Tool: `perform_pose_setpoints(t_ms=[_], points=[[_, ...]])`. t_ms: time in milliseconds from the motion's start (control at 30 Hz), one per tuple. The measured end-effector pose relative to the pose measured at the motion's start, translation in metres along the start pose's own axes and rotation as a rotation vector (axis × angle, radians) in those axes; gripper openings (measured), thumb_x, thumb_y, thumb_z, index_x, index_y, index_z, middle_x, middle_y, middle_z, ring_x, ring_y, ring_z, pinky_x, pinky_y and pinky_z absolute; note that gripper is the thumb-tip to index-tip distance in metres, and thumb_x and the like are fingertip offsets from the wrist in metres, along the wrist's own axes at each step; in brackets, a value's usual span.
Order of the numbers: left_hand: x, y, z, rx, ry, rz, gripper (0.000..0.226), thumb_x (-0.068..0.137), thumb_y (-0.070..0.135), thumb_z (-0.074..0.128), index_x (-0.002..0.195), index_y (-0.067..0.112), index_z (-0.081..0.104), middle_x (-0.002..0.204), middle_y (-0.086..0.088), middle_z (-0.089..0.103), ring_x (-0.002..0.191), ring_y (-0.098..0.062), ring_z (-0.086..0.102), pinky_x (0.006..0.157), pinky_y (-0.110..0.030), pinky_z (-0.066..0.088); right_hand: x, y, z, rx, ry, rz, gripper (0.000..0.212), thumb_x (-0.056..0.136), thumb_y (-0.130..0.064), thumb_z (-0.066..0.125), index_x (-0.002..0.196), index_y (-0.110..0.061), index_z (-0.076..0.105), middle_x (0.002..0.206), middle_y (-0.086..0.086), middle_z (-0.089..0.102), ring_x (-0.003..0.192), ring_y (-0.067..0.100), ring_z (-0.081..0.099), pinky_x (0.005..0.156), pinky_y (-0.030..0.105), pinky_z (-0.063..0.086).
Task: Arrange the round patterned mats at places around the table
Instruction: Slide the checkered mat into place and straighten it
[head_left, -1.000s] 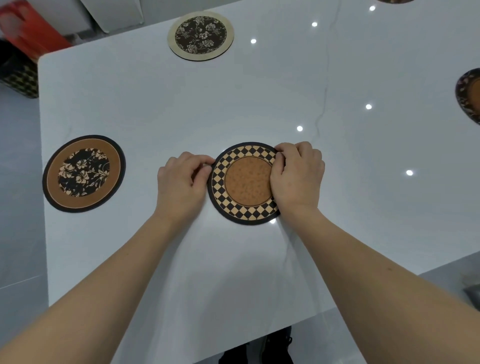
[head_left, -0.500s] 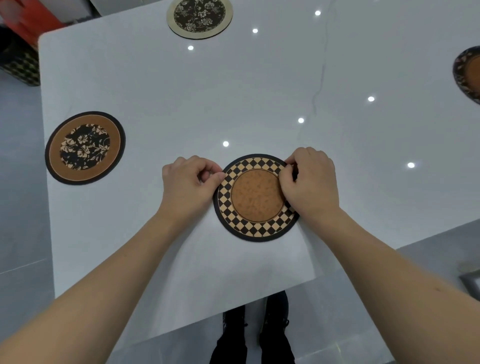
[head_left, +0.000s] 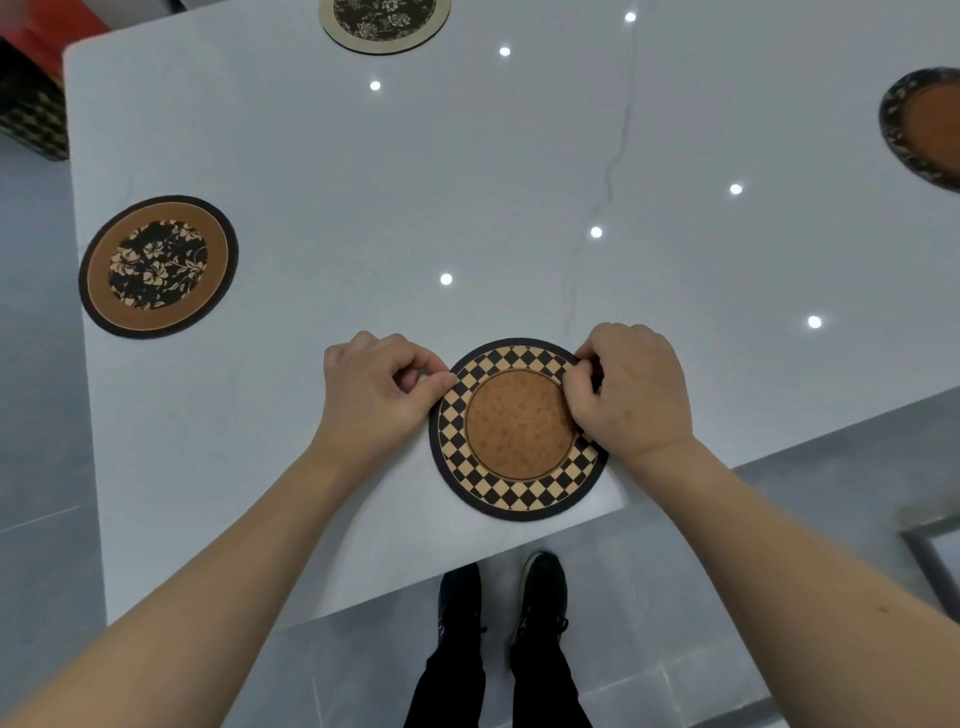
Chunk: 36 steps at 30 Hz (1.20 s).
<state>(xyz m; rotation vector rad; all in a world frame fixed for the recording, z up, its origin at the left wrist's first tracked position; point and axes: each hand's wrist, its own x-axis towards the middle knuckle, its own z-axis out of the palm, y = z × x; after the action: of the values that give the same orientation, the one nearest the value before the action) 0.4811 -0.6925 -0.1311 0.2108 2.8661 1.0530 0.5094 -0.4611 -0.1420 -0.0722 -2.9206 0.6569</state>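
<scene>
- Mats already laid come first at the left: a round mat with a black rim, brown ring and black floral centre (head_left: 157, 266) lies flat close to the left edge of the glossy white table (head_left: 363, 182), apparently marking one place.
- Farther back, a round cream-rimmed mat with a dark floral centre (head_left: 385, 21) sits at the far side, cut off by the top of the view; it looks like another set place.
- The left hand (head_left: 374, 395) rests on the table at the left rim of the round mat with a black-and-tan checkered border and a cork-brown centre (head_left: 519, 431). Its fingers are curled, thumb and forefinger pinching the rim, probably to steady it.
- That checkered mat lies flat just inside the near table edge, right above the person's black shoes (head_left: 498, 597), so it seems meant for the place where the person stands.
- The right hand (head_left: 631, 395) covers the mat's upper right rim, its fingers bunched and pinching the border; holding both sides would allow small nudges to square the mat to the edge.
- At the far right, a round mat with a dark patterned rim and brown centre (head_left: 924, 127) lies well apart, partly out of view.
- Nothing stands in the way: the surface between the mats shows only ceiling light reflections and a thin grey vein.
</scene>
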Motion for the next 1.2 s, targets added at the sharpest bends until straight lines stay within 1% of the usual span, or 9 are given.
perform_pose_setpoints(t_ms=[100, 433, 667, 833, 967, 1033, 1100, 1167, 1200], points=[[-0.002, 0.001, -0.001, -0.002, -0.010, 0.003, 0.010, 0.078, 0.037, 0.075, 0.073, 0.030, 0.070, 0.061, 0.006, 0.051, 0.080, -0.013, 0.050, 0.090, -0.029, 0.024, -0.004, -0.001, 0.000, -0.026, 0.017, -0.010, 0.012, 0.072, -0.012, 0.052, 0.068, -0.003, 0.059, 0.061, 0.010, 0.058, 0.059, 0.030, 0.050, 0.059, 0.041, 0.043], [-0.003, 0.003, -0.001, 0.015, -0.017, -0.022, 0.011, 0.078, 0.031, 0.076, 0.070, 0.028, 0.070, 0.060, 0.007, 0.050, 0.081, -0.012, 0.049, 0.090, -0.028, 0.023, -0.007, -0.002, 0.000, -0.063, 0.067, 0.003, 0.009, 0.067, -0.010, 0.056, 0.060, -0.004, 0.056, 0.051, 0.009, 0.053, 0.049, 0.030, 0.047, 0.049, 0.037, 0.041], [-0.003, 0.001, 0.000, 0.020, -0.037, -0.022, 0.011, 0.074, 0.038, 0.069, 0.067, 0.030, 0.067, 0.060, 0.006, 0.049, 0.079, -0.009, 0.048, 0.088, -0.027, 0.022, -0.008, -0.002, 0.001, -0.069, 0.078, 0.028, 0.010, 0.067, -0.012, 0.056, 0.060, -0.006, 0.057, 0.048, 0.007, 0.052, 0.047, 0.028, 0.047, 0.046, 0.032, 0.040], [-0.003, -0.001, 0.000, 0.035, -0.052, -0.023, 0.011, 0.074, 0.038, 0.069, 0.067, 0.030, 0.067, 0.059, 0.005, 0.050, 0.079, -0.008, 0.048, 0.087, -0.028, 0.023, -0.008, -0.001, 0.002, -0.082, 0.101, 0.024, 0.010, 0.067, -0.014, 0.055, 0.060, -0.007, 0.057, 0.047, 0.005, 0.051, 0.045, 0.026, 0.045, 0.046, 0.030, 0.038], [-0.003, -0.002, -0.001, 0.039, -0.069, -0.024, 0.011, 0.076, 0.037, 0.070, 0.068, 0.030, 0.067, 0.061, 0.004, 0.052, 0.080, -0.010, 0.048, 0.088, -0.029, 0.023, -0.007, -0.001, 0.002, -0.091, 0.061, 0.026, 0.011, 0.069, -0.014, 0.053, 0.062, -0.007, 0.057, 0.049, 0.006, 0.051, 0.046, 0.026, 0.046, 0.048, 0.031, 0.038], [-0.004, -0.001, -0.002, 0.047, -0.089, -0.032, 0.012, 0.078, 0.035, 0.071, 0.068, 0.029, 0.066, 0.062, 0.004, 0.053, 0.081, -0.011, 0.049, 0.088, -0.029, 0.023, -0.006, -0.001, 0.001, -0.066, 0.037, 0.023, 0.012, 0.072, -0.014, 0.051, 0.067, -0.006, 0.059, 0.054, 0.008, 0.055, 0.050, 0.028, 0.049, 0.050, 0.034, 0.041], [-0.003, 0.005, -0.003, 0.051, -0.096, -0.046, 0.014, 0.079, 0.037, 0.065, 0.069, 0.027, 0.064, 0.065, 0.004, 0.055, 0.082, -0.013, 0.051, 0.089, -0.031, 0.025, -0.007, -0.001, -0.001, 0.039, 0.035, 0.053, 0.015, 0.078, -0.011, 0.051, 0.084, -0.004, 0.063, 0.072, 0.011, 0.061, 0.059, 0.029, 0.053, 0.059, 0.039, 0.046], [0.004, 0.015, -0.005, 0.069, -0.091, -0.010, 0.015, 0.082, 0.037, 0.059, 0.076, 0.026, 0.065, 0.076, 0.006, 0.061, 0.084, -0.015, 0.056, 0.092, -0.036, 0.035, -0.010, -0.001, -0.008, 0.166, 0.067, 0.113, 0.024, 0.084, -0.007, 0.050, 0.106, -0.002, 0.060, 0.094, 0.014, 0.061, 0.074, 0.029, 0.057, 0.069, 0.043, 0.049], [0.009, 0.021, -0.006, 0.087, -0.093, 0.038, 0.017, 0.086, 0.035, 0.057, 0.086, 0.022, 0.067, 0.087, 0.003, 0.064, 0.089, -0.017, 0.058, 0.093, -0.040, 0.040, -0.013, 0.000, -0.014, 0.190, 0.081, 0.137, 0.030, 0.085, -0.006, 0.050, 0.114, -0.001, 0.057, 0.103, 0.015, 0.060, 0.083, 0.029, 0.058, 0.076, 0.044, 0.050]])
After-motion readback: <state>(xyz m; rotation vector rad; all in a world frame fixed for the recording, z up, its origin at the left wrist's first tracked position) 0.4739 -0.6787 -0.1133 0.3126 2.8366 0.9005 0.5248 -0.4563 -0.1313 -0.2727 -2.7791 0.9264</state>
